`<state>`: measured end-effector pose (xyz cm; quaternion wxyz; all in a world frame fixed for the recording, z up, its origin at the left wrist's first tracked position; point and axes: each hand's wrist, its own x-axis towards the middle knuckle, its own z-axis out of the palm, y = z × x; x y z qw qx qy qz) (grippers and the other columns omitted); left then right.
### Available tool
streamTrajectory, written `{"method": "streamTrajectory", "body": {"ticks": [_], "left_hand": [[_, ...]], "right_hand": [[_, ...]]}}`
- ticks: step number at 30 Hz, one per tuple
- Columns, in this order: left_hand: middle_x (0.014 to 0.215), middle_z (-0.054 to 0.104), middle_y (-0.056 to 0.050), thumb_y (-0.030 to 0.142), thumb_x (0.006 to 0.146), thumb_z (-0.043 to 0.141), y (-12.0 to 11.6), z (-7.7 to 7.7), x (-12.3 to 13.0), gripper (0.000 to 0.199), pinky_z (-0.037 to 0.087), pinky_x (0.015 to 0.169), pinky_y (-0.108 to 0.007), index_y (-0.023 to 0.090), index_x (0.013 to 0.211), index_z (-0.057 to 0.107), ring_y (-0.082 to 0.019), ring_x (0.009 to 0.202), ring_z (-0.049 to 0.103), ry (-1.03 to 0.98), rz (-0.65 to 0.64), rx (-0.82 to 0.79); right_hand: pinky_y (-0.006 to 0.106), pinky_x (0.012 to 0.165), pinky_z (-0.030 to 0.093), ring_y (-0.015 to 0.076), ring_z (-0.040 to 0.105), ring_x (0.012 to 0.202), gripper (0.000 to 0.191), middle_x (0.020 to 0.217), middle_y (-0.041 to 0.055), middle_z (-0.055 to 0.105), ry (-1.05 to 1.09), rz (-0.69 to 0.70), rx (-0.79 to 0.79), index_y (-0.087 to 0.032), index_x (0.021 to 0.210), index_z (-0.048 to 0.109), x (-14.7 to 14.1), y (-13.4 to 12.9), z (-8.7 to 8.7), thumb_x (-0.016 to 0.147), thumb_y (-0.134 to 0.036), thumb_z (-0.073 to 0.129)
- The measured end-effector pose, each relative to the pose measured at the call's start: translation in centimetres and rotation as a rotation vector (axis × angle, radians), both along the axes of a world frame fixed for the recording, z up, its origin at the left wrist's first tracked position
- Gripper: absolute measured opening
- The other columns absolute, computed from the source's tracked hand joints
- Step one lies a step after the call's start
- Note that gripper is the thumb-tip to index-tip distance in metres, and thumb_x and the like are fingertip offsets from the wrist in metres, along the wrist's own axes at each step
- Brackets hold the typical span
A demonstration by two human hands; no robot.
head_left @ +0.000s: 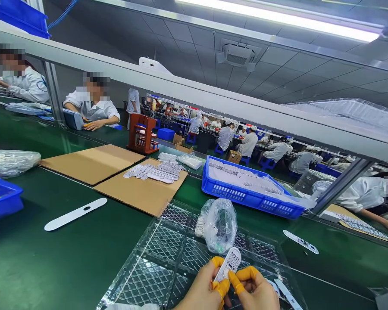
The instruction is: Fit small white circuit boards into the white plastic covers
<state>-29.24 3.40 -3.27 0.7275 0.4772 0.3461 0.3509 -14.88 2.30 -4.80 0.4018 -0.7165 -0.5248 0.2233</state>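
Observation:
My left hand [210, 284], with yellow finger cots, grips a white remote-control cover [234, 257] that has rows of small button openings and a round part lower down. My right hand [254, 286], also in yellow finger cots, has its fingers closed against the lower part of the cover, by the round part. Whether a small piece lies between those fingertips is hidden. Below both hands lies a clear plastic tray [161, 241] with a crosshatched pattern. An open plastic bag [220, 224] of small white parts stands on it, just beyond the cover.
A blue crate [245, 196] of white parts stands at the back. Several white covers [161, 171] lie on cardboard [142, 196]. Single white panels [76, 214] rest on the green table at left and right [300, 242]. A blue bin [3, 200] is at far left; co-workers sit beyond.

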Motion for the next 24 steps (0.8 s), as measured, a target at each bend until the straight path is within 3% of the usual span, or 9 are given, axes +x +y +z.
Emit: {"method": "streamTrajectory", "body": {"ticks": [3,6,9,12,16,20,24], "left_hand": [[0.086,0.057,-0.002,0.023,0.071,0.05,0.0,-0.3,0.1,0.029,0.039,0.048,-0.021,0.017,0.099,0.047,-0.006,0.052,0.05,0.084,0.055,0.016],[0.087,0.06,-0.003,0.022,0.072,0.043,0.0,0.2,0.0,0.033,0.031,0.039,-0.019,0.016,0.104,0.042,-0.005,0.044,0.048,0.17,0.041,-0.013],[0.085,0.061,-0.004,0.021,0.073,0.039,0.1,1.2,-0.2,0.036,0.029,0.037,-0.017,0.015,0.109,0.038,-0.005,0.043,0.048,0.19,0.043,-0.024],[0.083,0.061,-0.003,0.02,0.072,0.039,0.3,1.9,-0.3,0.038,0.03,0.037,-0.017,0.015,0.11,0.037,-0.005,0.042,0.047,0.197,0.034,-0.041],[0.085,0.061,-0.004,0.019,0.071,0.04,0.5,2.1,-0.3,0.04,0.031,0.038,-0.018,0.014,0.111,0.036,-0.006,0.043,0.049,0.211,0.028,-0.086],[0.089,0.061,-0.006,0.022,0.073,0.042,0.6,1.7,-0.3,0.04,0.032,0.039,-0.018,0.014,0.111,0.037,-0.006,0.046,0.051,0.214,0.024,-0.077],[0.092,0.061,-0.007,0.021,0.074,0.042,0.8,1.2,-0.3,0.041,0.034,0.039,-0.018,0.013,0.113,0.034,-0.007,0.047,0.052,0.22,0.019,-0.089]], "right_hand": [[0.027,0.051,0.045,0.0197,0.06,0.052,0.016,0.053,0.0016,0.064,0.038,0.06,-0.014,-0.022,0.056,0.059,1.2,0.1,0.3,0.058,-0.038,0.06],[0.028,0.053,0.046,0.022,0.062,0.058,0.02,0.062,0.004,0.068,0.025,0.077,-0.065,-0.02,0.07,0.065,6.2,0.3,0.9,0.059,-0.035,0.057],[0.031,0.056,0.045,0.0251,0.063,0.062,0.028,0.071,0.0071,0.07,-0.22,-0.115,-0.165,-0.02,0.084,0.065,13.2,0.3,1.6,0.063,-0.033,0.052],[0.031,0.064,0.045,0.0274,0.065,0.077,0.025,0.081,0.0096,0.071,-0.471,-0.139,-0.287,-0.021,0.083,0.066,17.8,0.0,1.6,0.067,-0.031,0.05],[0.028,0.065,0.044,0.0253,0.065,0.077,0.016,0.078,0.0082,0.07,-0.53,-0.121,-0.324,-0.023,0.074,0.066,18.3,0.3,0.2,0.064,-0.025,0.055],[0.034,0.063,0.044,0.0309,0.064,0.076,0.012,0.078,0.014,0.069,-0.554,-0.109,-0.351,-0.019,0.067,0.064,17.1,1.7,-1.2,0.055,-0.019,0.061],[0.036,0.063,0.045,0.0312,0.064,0.074,0.014,0.075,0.0139,0.069,-0.512,-0.073,-0.367,-0.017,0.068,0.065,17.3,2.4,-0.5,0.056,-0.022,0.061]]}}
